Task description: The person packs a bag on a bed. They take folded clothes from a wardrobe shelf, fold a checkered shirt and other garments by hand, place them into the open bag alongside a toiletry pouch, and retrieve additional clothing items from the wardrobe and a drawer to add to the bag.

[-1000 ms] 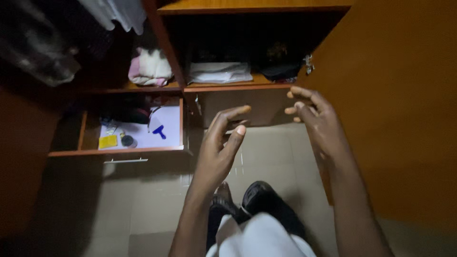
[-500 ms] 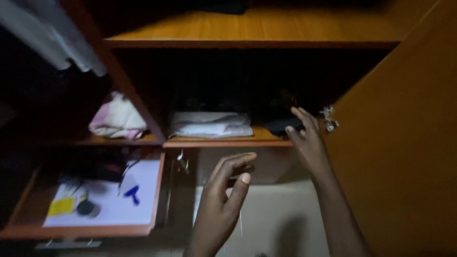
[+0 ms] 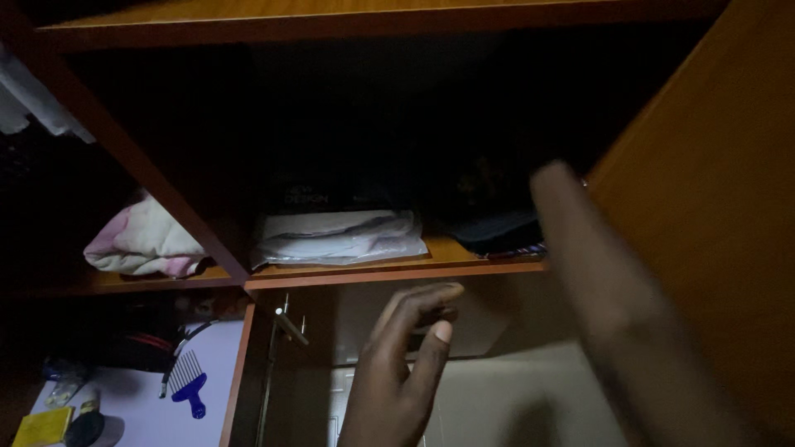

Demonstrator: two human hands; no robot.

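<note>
The left hand point(image 3: 397, 372) hangs open and empty in the lower middle of the view, fingers loosely curved and pointing up, thumb set apart from them; its grip is released and touches nothing. The right hand point(image 3: 571, 215) is a blurred streak rising along the inner face of the wardrobe door point(image 3: 712, 207). Its fingertips reach the right end of the middle shelf point(image 3: 397, 271), but the blur hides the fingers, so I cannot tell whether that grip is released or clenched, or whether it touches anything.

Of the two, the right hand is the nearer to the shelf's load. Just beside its tip, towards the left, lies a dark folded garment point(image 3: 497, 228) at the shelf's right end, close to the front edge. Further left on the same shelf sits a stack of white folded cloth point(image 3: 339, 236), its long axis running along the front edge; this stack lies straight above the left hand, well apart from it, with the shelf's front lip between them.

Beyond the upright divider point(image 3: 157, 190), on the left compartment's shelf, rests a pink and white bundle of cloth point(image 3: 141, 244). Below it, an open drawer point(image 3: 236, 372) holds a blue wide-toothed comb point(image 3: 186, 387), and a small yellow pad point(image 3: 41, 426) near its front left corner.
</note>
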